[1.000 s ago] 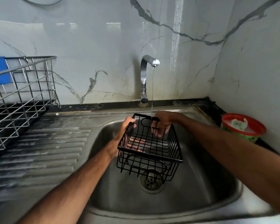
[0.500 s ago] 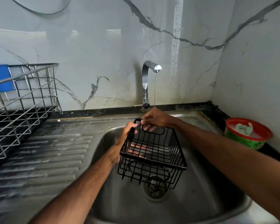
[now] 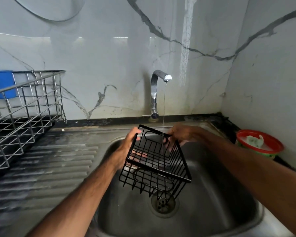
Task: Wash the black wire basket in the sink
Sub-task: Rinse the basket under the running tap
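Observation:
The black wire basket [image 3: 154,161] hangs tilted over the steel sink [image 3: 220,211], its open top facing me and to the right. My left hand [image 3: 126,146] grips its left side, thumb over the rim and fingers showing through the wires beneath. My right hand [image 3: 179,134] grips the far right corner of the rim. A thin stream of water falls from the chrome tap [image 3: 156,89] onto the far rim by my right hand. The drain [image 3: 162,202] sits right below the basket.
A steel wire dish rack [image 3: 24,117] stands on the ribbed drainboard [image 3: 46,165] at the left, with a blue item [image 3: 1,83] behind it. A red-rimmed tub [image 3: 259,144] with a cloth in it sits in the right corner by the marble wall.
The basket has tipped further, its near end swinging down and right. My right hand slid from the middle of the far rim to its right corner. The water keeps running.

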The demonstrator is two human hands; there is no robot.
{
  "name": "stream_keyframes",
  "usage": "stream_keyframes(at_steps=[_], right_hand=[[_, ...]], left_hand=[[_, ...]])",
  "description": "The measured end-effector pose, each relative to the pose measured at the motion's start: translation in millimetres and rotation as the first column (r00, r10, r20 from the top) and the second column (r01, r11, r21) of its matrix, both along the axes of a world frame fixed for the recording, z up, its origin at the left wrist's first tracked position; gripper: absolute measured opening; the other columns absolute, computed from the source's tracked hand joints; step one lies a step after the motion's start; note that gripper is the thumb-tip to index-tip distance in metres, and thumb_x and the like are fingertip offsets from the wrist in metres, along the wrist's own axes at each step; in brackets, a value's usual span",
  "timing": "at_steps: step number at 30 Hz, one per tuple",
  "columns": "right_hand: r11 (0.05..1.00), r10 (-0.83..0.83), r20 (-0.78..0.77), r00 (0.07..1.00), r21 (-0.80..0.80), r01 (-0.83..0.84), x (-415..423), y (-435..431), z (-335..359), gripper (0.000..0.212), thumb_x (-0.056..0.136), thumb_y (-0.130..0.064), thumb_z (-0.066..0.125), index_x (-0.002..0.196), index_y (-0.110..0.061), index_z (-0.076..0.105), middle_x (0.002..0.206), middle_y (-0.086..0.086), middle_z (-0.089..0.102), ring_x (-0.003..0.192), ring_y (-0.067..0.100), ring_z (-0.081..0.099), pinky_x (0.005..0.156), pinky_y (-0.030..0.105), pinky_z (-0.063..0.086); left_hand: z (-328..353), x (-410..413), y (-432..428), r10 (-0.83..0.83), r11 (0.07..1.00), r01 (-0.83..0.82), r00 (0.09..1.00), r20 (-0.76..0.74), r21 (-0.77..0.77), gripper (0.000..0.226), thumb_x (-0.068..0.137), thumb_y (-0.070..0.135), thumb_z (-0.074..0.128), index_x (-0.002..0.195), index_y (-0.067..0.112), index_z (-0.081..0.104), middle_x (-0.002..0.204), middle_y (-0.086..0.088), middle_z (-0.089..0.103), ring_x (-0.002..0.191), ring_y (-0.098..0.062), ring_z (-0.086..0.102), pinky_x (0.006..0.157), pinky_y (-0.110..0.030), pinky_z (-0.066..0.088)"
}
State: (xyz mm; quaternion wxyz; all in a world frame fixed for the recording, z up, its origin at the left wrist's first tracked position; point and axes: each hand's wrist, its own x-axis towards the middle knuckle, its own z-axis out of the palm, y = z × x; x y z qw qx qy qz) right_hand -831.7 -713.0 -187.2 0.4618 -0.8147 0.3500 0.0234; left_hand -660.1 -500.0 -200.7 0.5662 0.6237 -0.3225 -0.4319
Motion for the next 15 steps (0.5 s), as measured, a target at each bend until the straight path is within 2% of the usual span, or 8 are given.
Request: stream_keyframes(at_steps=[2,6,7,9,10,11,13,15], right_hand=[[0.998,0.011,-0.056,0.998,-0.069,-0.014,3.3,0.2,-0.7,0.028,0.102,0.004,0.045,0.110,-0.005,0.070,0.105,0.017,0.075,0.082,0.021,0.076,0.075,0.033,0.063],[0.996,-0.034,-0.041,0.999,-0.083,0.031,11.0,-3.4,-8.6,0.014,0.100,-0.002,0.058,0.094,-0.004,0.070,0.089,0.016,0.075,0.069,0.019,0.076,0.066,0.029,0.063],[0.996,-0.059,-0.010,0.998,-0.066,0.058,11.9,-3.6,-11.2,0.011,0.098,-0.002,0.061,0.091,-0.002,0.070,0.085,0.015,0.075,0.068,0.021,0.076,0.064,0.029,0.063],[0.993,-0.119,0.055,0.991,-0.018,0.120,12.6,-1.3,-13.9,0.007,0.093,0.000,0.068,0.088,0.002,0.071,0.079,0.016,0.075,0.066,0.024,0.076,0.060,0.028,0.062],[0.989,-0.145,0.075,0.987,-0.012,0.147,12.5,0.0,-14.6,0.004,0.091,0.001,0.070,0.088,0.003,0.072,0.080,0.017,0.075,0.066,0.024,0.076,0.059,0.027,0.061],[0.986,-0.156,0.081,0.984,-0.039,0.160,12.3,2.1,-14.7,0.003,0.088,0.001,0.073,0.090,0.004,0.073,0.083,0.018,0.076,0.068,0.024,0.076,0.058,0.027,0.061],[0.966,-0.116,0.018,0.993,-0.232,0.117,17.4,4.4,-16.9,0.012,0.083,-0.003,0.080,0.094,0.001,0.076,0.088,0.016,0.077,0.071,0.023,0.076,0.057,0.024,0.059],[0.884,-0.044,-0.128,0.991,-0.467,-0.021,26.8,5.5,-19.6,0.014,0.076,-0.013,0.087,0.082,-0.008,0.075,0.077,0.007,0.074,0.065,0.016,0.073,0.053,0.026,0.057]], left_hand=[[1.1,-1.3,1.4,0.000,0.999,-0.006,0.993,0.119,0.048,0.089,0.059,0.089,0.064,0.120,0.025,0.071,0.151,-0.013,0.055,0.130,-0.042,0.058,0.107,-0.064,0.045],[-1.9,8.1,-4.1,0.032,0.995,-0.040,0.996,0.084,0.094,0.119,0.035,0.099,0.067,0.126,0.022,0.068,0.150,-0.015,0.055,0.115,-0.038,0.069,0.101,-0.063,0.052],[-0.7,7.7,-4.9,0.022,0.996,-0.029,0.996,0.083,0.085,0.113,0.040,0.100,0.065,0.126,0.026,0.068,0.154,-0.014,0.051,0.121,-0.040,0.066,0.103,-0.064,0.049],[5.5,3.5,-1.7,-0.014,0.999,0.009,0.993,0.113,0.038,0.082,0.068,0.094,0.055,0.126,0.038,0.065,0.162,-0.011,0.040,0.137,-0.042,0.053,0.111,-0.066,0.041],[5.8,3.0,-3.2,-0.037,0.999,0.035,0.994,0.106,0.023,0.077,0.075,0.093,0.049,0.130,0.040,0.062,0.159,-0.012,0.043,0.136,-0.039,0.052,0.111,-0.062,0.041],[4.8,3.4,-6.7,-0.039,0.999,0.034,0.990,0.133,0.038,0.091,0.071,0.097,0.044,0.138,0.037,0.058,0.150,-0.012,0.051,0.130,-0.035,0.056,0.107,-0.056,0.045],[1.6,5.7,-8.6,-0.045,0.996,0.030,0.984,0.172,0.089,0.124,0.050,0.104,0.049,0.148,0.028,0.051,0.142,-0.012,0.055,0.127,-0.036,0.058,0.104,-0.058,0.048],[-5.0,10.3,-10.8,-0.041,0.997,0.031,0.989,0.139,0.076,0.111,0.048,0.099,0.059,0.136,0.031,0.062,0.138,-0.008,0.053,0.131,-0.048,0.055,0.105,-0.067,0.045]])
